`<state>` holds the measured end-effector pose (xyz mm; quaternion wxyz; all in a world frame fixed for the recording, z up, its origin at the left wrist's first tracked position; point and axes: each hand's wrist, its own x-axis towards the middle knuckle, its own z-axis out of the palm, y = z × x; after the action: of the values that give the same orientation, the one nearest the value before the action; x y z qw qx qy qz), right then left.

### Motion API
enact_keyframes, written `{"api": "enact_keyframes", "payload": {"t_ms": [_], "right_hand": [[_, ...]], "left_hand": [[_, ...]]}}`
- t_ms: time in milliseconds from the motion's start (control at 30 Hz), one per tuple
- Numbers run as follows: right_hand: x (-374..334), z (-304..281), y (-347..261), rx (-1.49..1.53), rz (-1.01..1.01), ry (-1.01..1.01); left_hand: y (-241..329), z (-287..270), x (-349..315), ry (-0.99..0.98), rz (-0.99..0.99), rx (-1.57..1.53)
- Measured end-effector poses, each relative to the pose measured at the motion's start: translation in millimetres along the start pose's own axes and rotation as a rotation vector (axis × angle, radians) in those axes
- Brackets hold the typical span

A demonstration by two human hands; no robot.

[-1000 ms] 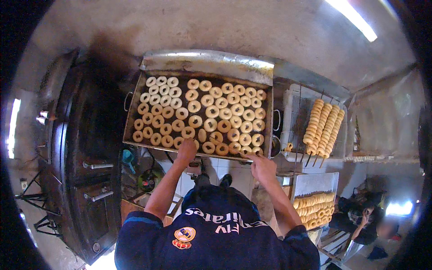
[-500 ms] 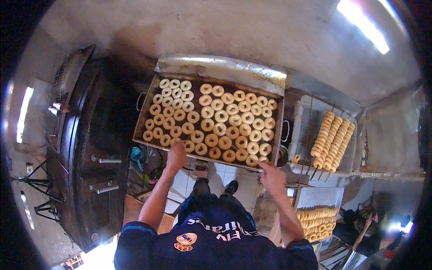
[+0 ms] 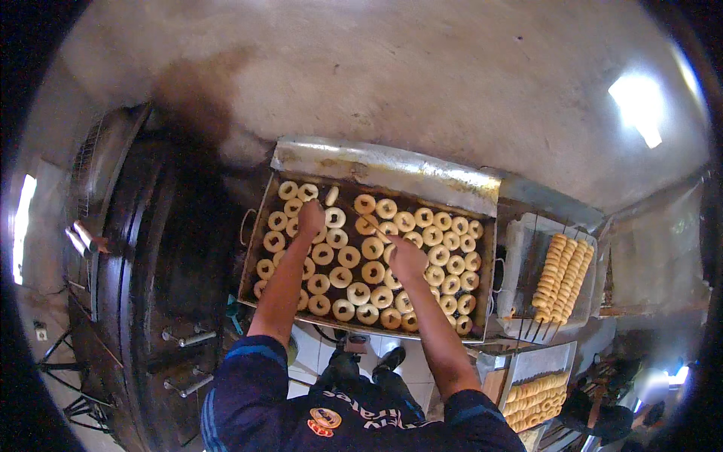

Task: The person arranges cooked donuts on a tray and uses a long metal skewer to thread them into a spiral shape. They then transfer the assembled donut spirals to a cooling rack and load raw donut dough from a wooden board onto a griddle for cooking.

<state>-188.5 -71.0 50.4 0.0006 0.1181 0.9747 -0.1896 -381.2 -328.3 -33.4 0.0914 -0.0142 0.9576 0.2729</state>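
A wide rectangular metal pan (image 3: 258, 226) lies before me, full of ring doughnuts (image 3: 358, 293) in dark oil, some pale and some golden. My left hand (image 3: 310, 218) is over the back left of the pan, its fingers closed; whatever is in them is hidden. Just beyond it, a pale doughnut (image 3: 332, 196) stands tipped on its edge. My right hand (image 3: 407, 258) is closed round a thin stick (image 3: 374, 227), which slants up and left over golden doughnuts near the pan's middle.
Several skewers of stacked doughnuts (image 3: 561, 279) rest across a light tray (image 3: 512, 260) at the right. Below that, another tray (image 3: 541, 363) holds doughnut rows. A large dark oven-like unit (image 3: 151, 301) stands at the left. Behind the pan rises a wall (image 3: 392, 83).
Both hands have moved from the pan's front edge to over its back half. The pale doughnut near my left hand now stands on edge. The view has shifted upward.
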Motion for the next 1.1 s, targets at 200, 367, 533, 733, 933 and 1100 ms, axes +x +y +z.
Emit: {"api": "enact_keyframes", "payload": {"t_ms": [200,367,533,733,933,1100], "right_hand": [[-75,-44,18,-0.076,0.033,-0.102],[-82,-57,0,-0.094,-0.003,-0.047],[-123,-60,41,-0.142,0.017,-0.116],[-158,-99,39,-0.11,-0.034,-0.038],[-190,-85,74,-0.143,-0.065,-0.102],[-244,-123,109,-0.155,-0.027,-0.126]], "left_hand": [[-27,-1,-60,-0.002,0.102,0.115],[-20,-3,-97,-0.203,0.083,0.162],[-37,27,-146,-0.2,0.136,0.08],[-88,83,-182,0.029,0.325,0.342],[-50,89,-225,-0.06,0.338,0.14],[-14,57,-286,-0.019,0.412,0.217]]}}
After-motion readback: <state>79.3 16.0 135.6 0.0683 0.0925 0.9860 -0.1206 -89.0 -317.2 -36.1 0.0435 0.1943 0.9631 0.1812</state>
